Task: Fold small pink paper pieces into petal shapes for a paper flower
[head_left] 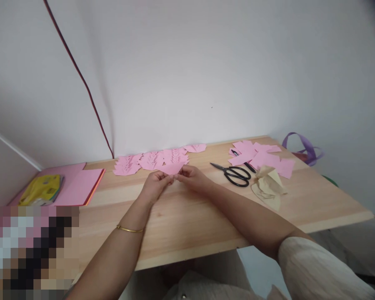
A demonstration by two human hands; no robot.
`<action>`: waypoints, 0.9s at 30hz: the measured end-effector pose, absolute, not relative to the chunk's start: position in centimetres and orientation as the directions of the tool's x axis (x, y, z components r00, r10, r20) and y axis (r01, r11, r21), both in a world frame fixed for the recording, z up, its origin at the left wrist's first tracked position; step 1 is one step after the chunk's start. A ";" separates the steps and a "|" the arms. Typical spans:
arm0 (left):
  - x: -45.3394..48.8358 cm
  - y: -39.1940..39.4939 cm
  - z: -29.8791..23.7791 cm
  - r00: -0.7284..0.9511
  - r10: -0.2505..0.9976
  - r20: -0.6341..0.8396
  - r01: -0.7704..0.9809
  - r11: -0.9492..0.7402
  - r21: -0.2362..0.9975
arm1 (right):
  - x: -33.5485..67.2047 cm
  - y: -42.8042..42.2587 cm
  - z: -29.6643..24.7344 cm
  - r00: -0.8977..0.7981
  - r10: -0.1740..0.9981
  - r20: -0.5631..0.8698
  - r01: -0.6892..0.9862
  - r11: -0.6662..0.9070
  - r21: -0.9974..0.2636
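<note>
A small piece of pink paper (pixel 172 168) is pinched between my two hands, just above the wooden table. My left hand (pixel 158 183) grips its left side with the fingers pressed together. On the right side, my right hand (pixel 190 177) holds it between thumb and fingers. Right behind it, along the wall, lie several pink paper cutouts (pixel 150 160) with notched edges and small holes. One more cutout (pixel 196 148) sits at the right end of that row. To the right of my right hand rest black-handled scissors (pixel 237 175), blades pointing left.
Pink paper scraps (pixel 262 156) with a black pen (pixel 249 166) lie back right, beside a crumpled tan paper (pixel 269 187). Purple ribbon (pixel 303 146) hangs past the table's right end. At left, a yellow packet (pixel 42 188) rests on pink paper sheets (pixel 81 187). A cable (pixel 87 87) runs down the wall.
</note>
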State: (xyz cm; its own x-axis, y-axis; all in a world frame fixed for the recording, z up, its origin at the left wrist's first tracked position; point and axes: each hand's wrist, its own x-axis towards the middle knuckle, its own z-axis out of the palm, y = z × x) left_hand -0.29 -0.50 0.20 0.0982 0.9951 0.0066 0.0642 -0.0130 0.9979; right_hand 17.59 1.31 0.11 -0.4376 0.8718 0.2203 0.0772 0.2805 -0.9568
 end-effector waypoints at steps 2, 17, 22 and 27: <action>-0.4 -0.4 -0.1 0.109 0.994 0.011 0.019 -0.013 1.000 | 17.5 1.2 0.0 -0.429 0.872 0.235 0.110 0.309 -0.945; -1.2 -0.1 1.5 -0.032 0.999 0.038 -0.252 -0.045 0.967 | 17.6 1.1 0.0 -0.457 0.857 0.236 0.138 0.331 -0.934; -1.0 -0.1 1.5 0.041 0.999 0.015 -0.380 0.002 0.925 | 17.6 1.3 -0.3 -0.444 0.865 0.234 0.110 0.312 -0.944; 0.1 -0.5 1.0 0.115 0.993 -0.024 -0.330 0.061 0.942 | 17.2 1.1 -0.2 -0.508 0.804 0.308 -0.017 0.349 -0.937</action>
